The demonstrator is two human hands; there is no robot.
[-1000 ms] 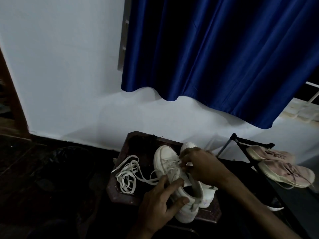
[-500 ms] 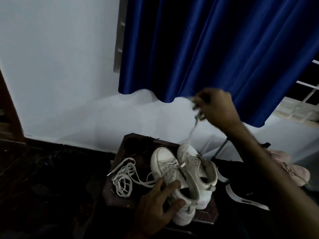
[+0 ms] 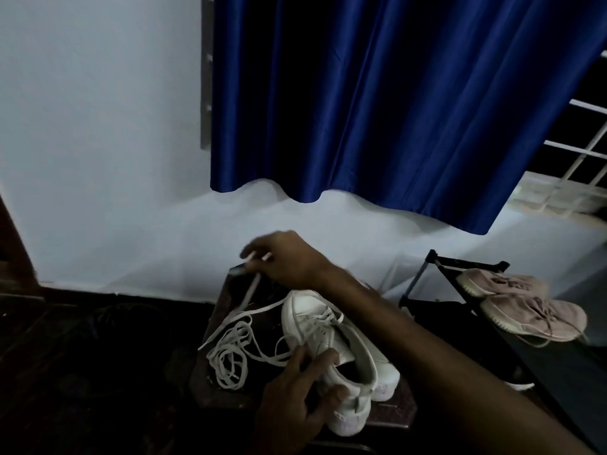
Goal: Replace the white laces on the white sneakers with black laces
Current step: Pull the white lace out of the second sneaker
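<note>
One camera only, worn on the person's head, facing forward and down toward the white wall (image 3: 98, 159) and blue curtain (image 3: 377, 110). It sits close above a small dark table (image 3: 394, 410) (wide-angle, so the edges bow), with the left hand (image 3: 295, 395) low in the middle and the right hand (image 3: 289, 261) just beyond it.

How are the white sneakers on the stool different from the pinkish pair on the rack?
Colour: the white sneakers are white, the pink shoes dusty pink.
Place: the white sneakers sit on the dark stool, the pink shoes on the black rack.
Handling: the left hand grips a white sneaker and the right hand pinches a white lace; nothing touches the pink shoes.
Both are lace-up pairs.
</note>
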